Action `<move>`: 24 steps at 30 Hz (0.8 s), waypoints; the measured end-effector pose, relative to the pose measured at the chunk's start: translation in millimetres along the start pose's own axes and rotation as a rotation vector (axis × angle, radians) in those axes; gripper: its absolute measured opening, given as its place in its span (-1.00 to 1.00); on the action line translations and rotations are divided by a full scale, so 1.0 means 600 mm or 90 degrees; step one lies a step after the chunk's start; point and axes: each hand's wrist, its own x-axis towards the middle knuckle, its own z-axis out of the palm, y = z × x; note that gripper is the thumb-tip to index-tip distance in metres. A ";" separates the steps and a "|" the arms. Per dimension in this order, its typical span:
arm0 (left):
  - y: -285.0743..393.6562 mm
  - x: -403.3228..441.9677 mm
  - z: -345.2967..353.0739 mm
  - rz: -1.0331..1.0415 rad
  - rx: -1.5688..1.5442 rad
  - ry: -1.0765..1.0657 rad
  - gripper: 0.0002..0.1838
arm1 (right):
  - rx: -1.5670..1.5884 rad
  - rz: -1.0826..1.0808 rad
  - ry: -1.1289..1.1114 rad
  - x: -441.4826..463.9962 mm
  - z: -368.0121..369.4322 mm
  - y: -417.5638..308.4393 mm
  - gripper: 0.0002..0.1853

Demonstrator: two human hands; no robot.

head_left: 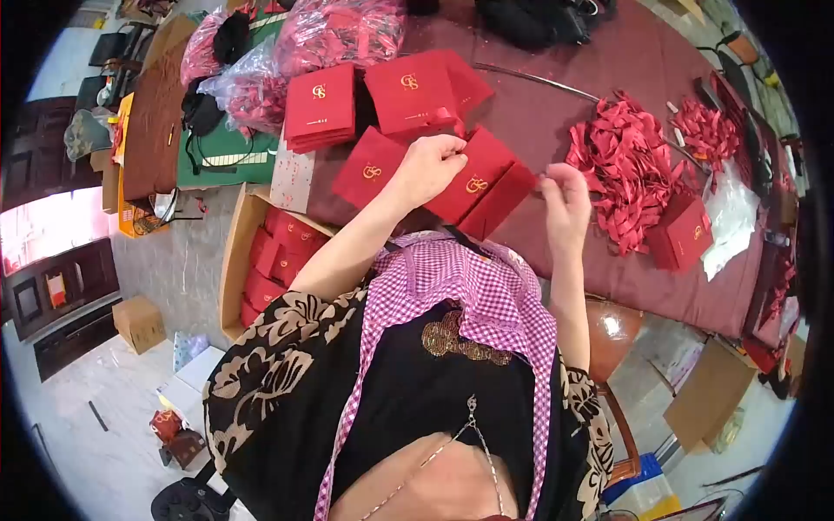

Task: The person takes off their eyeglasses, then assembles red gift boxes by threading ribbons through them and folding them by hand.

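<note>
A red gift bag (477, 185) with a gold logo lies tilted in front of me, its narrow side facing right. My left hand (432, 171) is closed at the bag's upper left edge, thumb and fingers pinched together. A bit of red ribbon (445, 120) shows just above these fingers. At the bag's right corner, my right hand (566, 198) is raised with thumb and forefinger pinched; anything between them is too small to make out. Another red bag (369, 169) lies partly under my left wrist.
Stacked red bags (320, 104) and more bags (410, 87) lie beyond my hands. A heap of red ribbons (621, 174) is on the right, near a standing red bag (682, 234). Below the table's left edge, a cardboard box (233, 260) holds several bags. Ribbon-filled plastic sacks (339, 35) sit behind.
</note>
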 end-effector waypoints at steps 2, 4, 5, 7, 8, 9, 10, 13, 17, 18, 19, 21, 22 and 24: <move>0.012 -0.004 0.003 0.009 0.009 -0.009 -0.70 | -0.027 -0.014 -0.057 -0.002 0.027 -0.012 -0.82; 0.022 -0.009 0.006 0.025 0.060 -0.011 -0.71 | -0.102 -0.079 -0.089 -0.002 0.058 -0.034 -0.83; 0.025 -0.011 0.007 0.026 0.060 -0.012 -0.71 | -0.168 -0.158 -0.096 -0.001 0.067 -0.031 -0.82; 0.028 -0.014 0.010 0.044 0.090 -0.004 -0.70 | -0.299 -0.247 -0.099 0.003 0.079 -0.016 -0.81; 0.027 -0.016 0.011 0.044 0.090 -0.004 -0.70 | -0.298 -0.246 -0.099 0.001 0.083 -0.019 -0.81; 0.026 -0.017 0.013 0.062 0.095 0.006 -0.70 | -0.355 -0.275 -0.092 0.000 0.086 -0.024 -0.84; 0.025 -0.018 0.014 0.080 0.101 0.014 -0.71 | -0.413 -0.304 -0.085 -0.001 0.089 -0.028 -0.86; 0.036 -0.024 0.015 0.104 0.117 0.019 -0.71 | -0.434 -0.328 -0.071 -0.005 0.092 -0.033 -0.88; 0.038 -0.028 0.021 0.123 0.112 0.025 -0.71 | -0.464 -0.338 -0.063 -0.007 0.092 -0.033 -0.88; 0.041 -0.029 0.022 0.132 0.117 0.028 -0.71 | -0.464 -0.336 -0.063 -0.008 0.092 -0.032 -0.88; 0.043 -0.031 0.023 0.140 0.122 0.032 -0.71 | -0.464 -0.333 -0.062 -0.008 0.092 -0.031 -0.88; 0.053 -0.035 0.021 0.136 0.136 0.029 -0.71 | -0.467 -0.334 -0.061 -0.009 0.094 -0.032 -0.89; 0.056 -0.036 0.021 0.132 0.151 0.027 -0.71 | -0.470 -0.334 -0.059 -0.009 0.095 -0.032 -0.89; 0.053 -0.036 0.023 0.141 0.155 0.031 -0.71 | -0.479 -0.322 -0.060 -0.010 0.096 -0.035 -0.89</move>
